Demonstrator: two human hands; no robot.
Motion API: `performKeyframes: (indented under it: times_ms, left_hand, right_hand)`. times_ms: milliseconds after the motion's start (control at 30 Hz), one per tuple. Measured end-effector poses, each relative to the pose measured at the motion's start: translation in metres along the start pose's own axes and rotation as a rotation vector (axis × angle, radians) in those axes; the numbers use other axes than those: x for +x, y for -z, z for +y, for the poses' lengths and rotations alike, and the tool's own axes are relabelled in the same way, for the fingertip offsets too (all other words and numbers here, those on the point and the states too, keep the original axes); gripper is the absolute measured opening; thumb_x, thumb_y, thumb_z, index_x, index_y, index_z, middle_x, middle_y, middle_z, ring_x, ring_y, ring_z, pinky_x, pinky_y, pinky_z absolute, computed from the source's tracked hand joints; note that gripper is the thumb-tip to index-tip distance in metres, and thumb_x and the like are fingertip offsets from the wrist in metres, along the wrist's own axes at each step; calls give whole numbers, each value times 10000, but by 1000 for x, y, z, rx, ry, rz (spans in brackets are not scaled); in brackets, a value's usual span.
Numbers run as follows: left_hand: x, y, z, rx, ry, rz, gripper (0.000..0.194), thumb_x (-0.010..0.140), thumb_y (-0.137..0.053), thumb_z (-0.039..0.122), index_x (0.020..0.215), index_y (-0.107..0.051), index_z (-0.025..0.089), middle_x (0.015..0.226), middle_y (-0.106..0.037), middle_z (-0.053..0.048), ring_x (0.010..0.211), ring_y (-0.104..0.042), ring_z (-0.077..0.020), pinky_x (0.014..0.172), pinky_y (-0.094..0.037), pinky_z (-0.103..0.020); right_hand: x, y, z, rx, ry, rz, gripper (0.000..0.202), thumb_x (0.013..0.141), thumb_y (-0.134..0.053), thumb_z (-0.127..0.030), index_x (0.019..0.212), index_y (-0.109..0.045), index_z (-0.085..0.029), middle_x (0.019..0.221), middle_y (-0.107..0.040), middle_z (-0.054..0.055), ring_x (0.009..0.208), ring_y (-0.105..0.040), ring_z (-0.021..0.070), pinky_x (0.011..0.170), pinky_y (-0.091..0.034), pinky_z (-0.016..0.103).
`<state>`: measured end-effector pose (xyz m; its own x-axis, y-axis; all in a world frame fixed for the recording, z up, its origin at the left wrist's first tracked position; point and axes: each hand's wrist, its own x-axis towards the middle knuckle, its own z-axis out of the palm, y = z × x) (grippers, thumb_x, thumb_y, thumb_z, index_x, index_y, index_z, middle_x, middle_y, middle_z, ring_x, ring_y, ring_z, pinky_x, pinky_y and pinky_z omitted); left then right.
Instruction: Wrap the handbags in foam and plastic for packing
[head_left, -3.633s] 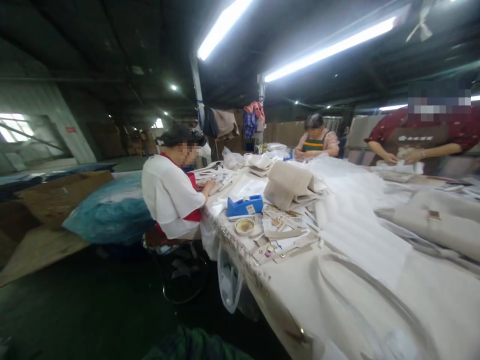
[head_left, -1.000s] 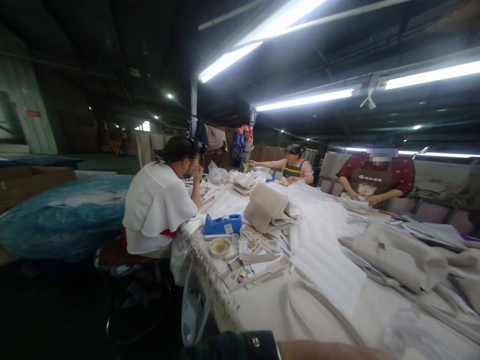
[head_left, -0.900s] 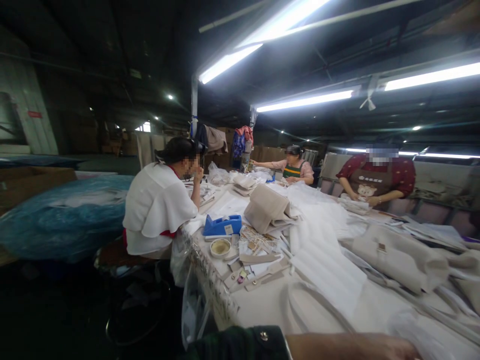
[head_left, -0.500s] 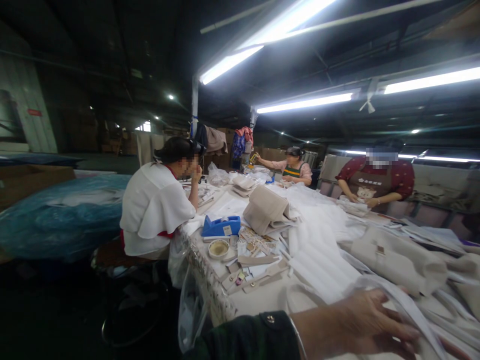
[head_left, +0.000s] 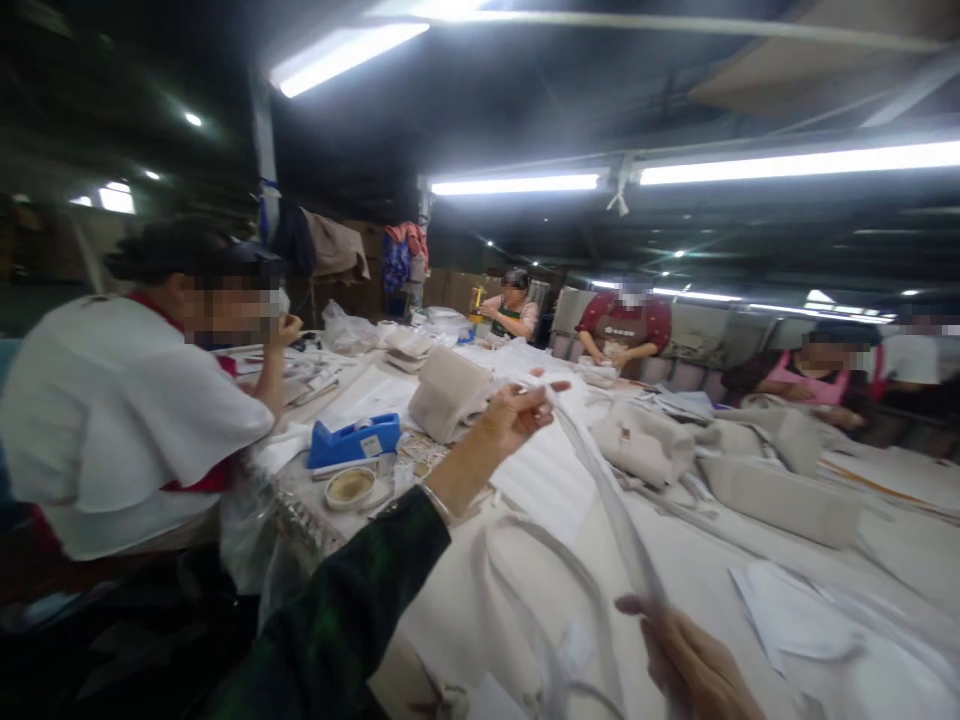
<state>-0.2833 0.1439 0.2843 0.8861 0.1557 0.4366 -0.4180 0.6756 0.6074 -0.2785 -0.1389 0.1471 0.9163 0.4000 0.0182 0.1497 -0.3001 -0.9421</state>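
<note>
A long, pale beige strap (head_left: 609, 492) is stretched between my two hands above the table. My left hand (head_left: 511, 418), reaching forward out of a dark green sleeve, is closed on the strap's far part near its end. Lower right, the fingers of my right hand (head_left: 694, 655) are wrapped around the nearer part of the same strap; some blur softens that hand. Below the strap lies a beige bag (head_left: 442, 590) with looped straps, partly cut off by the bottom edge. Beyond my left wrist stands another beige bag (head_left: 446, 390) with a flap.
A blue tape dispenser (head_left: 354, 440) and a round dish (head_left: 350, 488) sit near the table's left edge. White foam sheet (head_left: 551, 475) covers the middle. Several beige bags (head_left: 645, 445) lie to the right, with white sheets (head_left: 795, 610) nearer. A co-worker (head_left: 142, 400) sits close on the left; others work across the table.
My view has swung right. My left hand has risen and reached forward, drawing the strap out taut. My right hand has come clearly into view, holding the strap's nearer part.
</note>
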Motion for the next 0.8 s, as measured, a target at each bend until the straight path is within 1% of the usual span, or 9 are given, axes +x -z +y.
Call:
performKeyframes:
  times_ms: [167,300,367,433,500,567,667,733,800]
  left_hand:
    - [-23,-1,38,90,-204,15,516,796,-622,-2,1282,-544,151,993,-687,-103,591,-500,-44,557,-428,-146]
    - [-64,-3,45,156,-228,2,669,772,-571,-53,1379,-484,211,1013,-680,-62,754,-611,-86,693,-500,-173]
    - [-86,-3,43,179,-181,-13,588,826,-574,23,1374,-501,221,960,-687,-51,759,-639,-116,726,-531,-221]
    - [-106,-3,41,213,-82,-86,413,904,-586,210,1316,-570,198,848,-681,-50,686,-645,-147,676,-548,-268]
    - [-123,-1,39,261,66,-188,401,899,-622,366,1250,-628,173,794,-668,-58,648,-649,-177,611,-546,-284]
    - [-138,1,36,324,216,-227,442,849,-689,354,1251,-631,181,940,-683,-87,665,-663,-187,565,-537,-263]
    - [-161,5,25,402,387,-150,533,800,-724,222,1314,-580,233,1288,-587,-130,730,-689,-187,525,-525,-216]
    - [-178,7,13,376,560,-123,539,802,-723,237,1318,-567,223,1270,-603,-166,720,-706,-205,497,-521,-211]
    - [-196,5,-1,280,787,-164,522,814,-715,292,1299,-567,168,1058,-694,-193,635,-709,-221,462,-510,-217]
  right_hand:
    - [12,-4,10,126,29,-46,703,674,-555,-825,886,-737,-180,506,-355,-42,493,-337,131,496,-280,277]
    - [22,-3,15,160,59,8,736,618,-570,-858,805,-728,-163,503,-415,-28,498,-356,136,513,-257,275]
    - [23,-2,15,179,64,5,693,628,-585,-841,739,-712,-168,533,-471,-8,538,-410,153,533,-286,280]
    - [23,-3,15,204,46,-1,671,650,-592,-817,766,-708,-167,559,-504,-4,566,-432,155,554,-303,278]
    - [23,-4,18,244,4,15,677,668,-591,-802,859,-709,-163,559,-510,-17,541,-404,139,538,-287,269]
    - [23,-6,23,279,-40,23,664,694,-594,-775,918,-702,-159,571,-523,-23,514,-378,122,507,-257,257]
    - [24,-7,32,304,-61,25,636,748,-576,-734,989,-681,-155,593,-543,-25,498,-372,108,486,-241,244]
    - [24,-8,35,303,-65,32,651,764,-544,-737,1027,-663,-154,610,-556,-22,493,-379,108,481,-248,241]
    - [23,-9,36,266,-72,31,649,784,-491,-744,990,-661,-152,619,-562,-12,497,-397,117,481,-268,247]
